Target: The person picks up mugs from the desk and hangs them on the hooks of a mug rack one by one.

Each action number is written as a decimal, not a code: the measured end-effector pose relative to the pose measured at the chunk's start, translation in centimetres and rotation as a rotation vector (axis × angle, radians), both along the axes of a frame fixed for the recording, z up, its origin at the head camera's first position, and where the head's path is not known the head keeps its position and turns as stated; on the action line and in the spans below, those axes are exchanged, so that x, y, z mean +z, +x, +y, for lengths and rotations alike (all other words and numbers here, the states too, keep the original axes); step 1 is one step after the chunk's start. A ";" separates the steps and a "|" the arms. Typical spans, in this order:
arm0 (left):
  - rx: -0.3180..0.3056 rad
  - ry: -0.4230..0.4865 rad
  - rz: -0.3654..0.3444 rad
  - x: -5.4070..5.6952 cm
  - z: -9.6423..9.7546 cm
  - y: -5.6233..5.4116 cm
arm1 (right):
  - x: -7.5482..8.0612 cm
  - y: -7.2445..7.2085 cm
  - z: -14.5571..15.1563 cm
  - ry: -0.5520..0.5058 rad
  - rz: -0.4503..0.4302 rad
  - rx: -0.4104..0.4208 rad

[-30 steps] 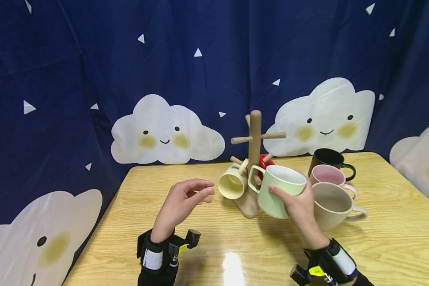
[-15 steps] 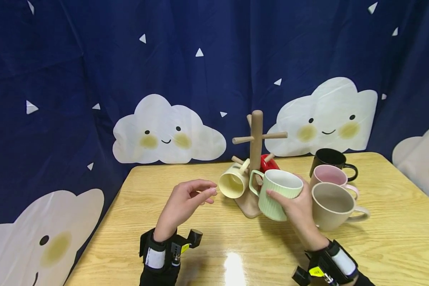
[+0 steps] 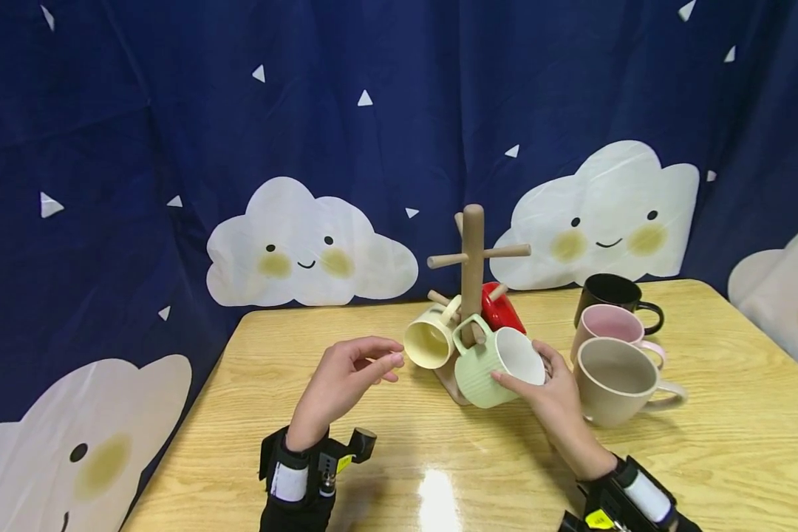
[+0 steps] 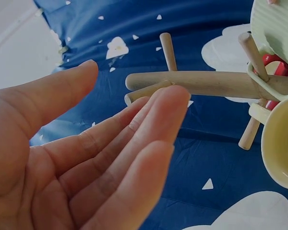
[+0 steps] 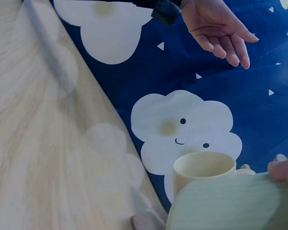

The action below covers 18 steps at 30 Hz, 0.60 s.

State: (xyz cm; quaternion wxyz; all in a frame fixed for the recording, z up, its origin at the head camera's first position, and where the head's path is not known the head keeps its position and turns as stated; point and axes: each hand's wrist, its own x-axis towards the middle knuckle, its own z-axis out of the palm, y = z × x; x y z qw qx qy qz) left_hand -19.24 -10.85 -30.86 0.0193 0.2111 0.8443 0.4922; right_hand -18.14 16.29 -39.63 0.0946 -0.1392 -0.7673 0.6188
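My right hand (image 3: 558, 399) grips a light green ribbed mug (image 3: 480, 378) by its rim and side, thumb on the outer wall. The mug is tilted, its opening turned right toward the palm. Its handle (image 3: 459, 336) is at a lower front peg of the wooden mug tree (image 3: 473, 258), the peg's tip showing within the loop. My left hand (image 3: 346, 380) hovers left of the tree with loosely bent fingers, holding nothing. Nearest to it a pale yellow mug (image 3: 432, 341) hangs on a lower peg. Behind the green mug hangs a red mug (image 3: 503, 310), partly hidden.
At the right, a black mug (image 3: 608, 292), a pink mug (image 3: 608, 325) and a large beige mug (image 3: 615, 388) stand in a row close to my right hand. The tree's upper pegs (image 3: 508, 251) stick out bare. A dark blue curtain (image 3: 346, 44) hangs behind the wooden table (image 3: 292, 325).
My right hand has moved the green mug left toward the tree and tipped it sideways, bringing its handle to the lower peg. The left hand stays nearly in place.
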 end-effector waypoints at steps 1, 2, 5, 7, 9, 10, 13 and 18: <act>-0.003 -0.002 0.003 0.0 0.0 0.0 | 0.0 0.0 0.0 -0.006 -0.002 0.012; -0.006 -0.007 0.008 -0.1 0.0 0.0 | 0.0 0.0 0.0 -0.002 -0.006 0.021; -0.005 -0.014 0.005 0.0 0.0 0.0 | 0.2 0.0 0.1 0.032 -0.025 0.054; -0.001 -0.022 0.001 0.0 0.0 0.0 | 0.5 0.0 0.2 0.069 -0.050 0.085; 0.006 -0.030 -0.008 0.1 0.0 0.1 | 0.6 -0.1 0.3 0.102 -0.072 0.116; 0.005 -0.035 -0.009 0.1 0.0 0.1 | 0.7 -0.1 0.4 0.115 -0.076 0.130; 0.002 -0.039 -0.009 0.1 0.0 0.2 | 1.0 0.0 0.6 0.154 -0.071 0.158; -0.004 -0.040 -0.010 0.0 0.0 0.1 | 2.0 0.4 1.2 0.179 -0.004 0.182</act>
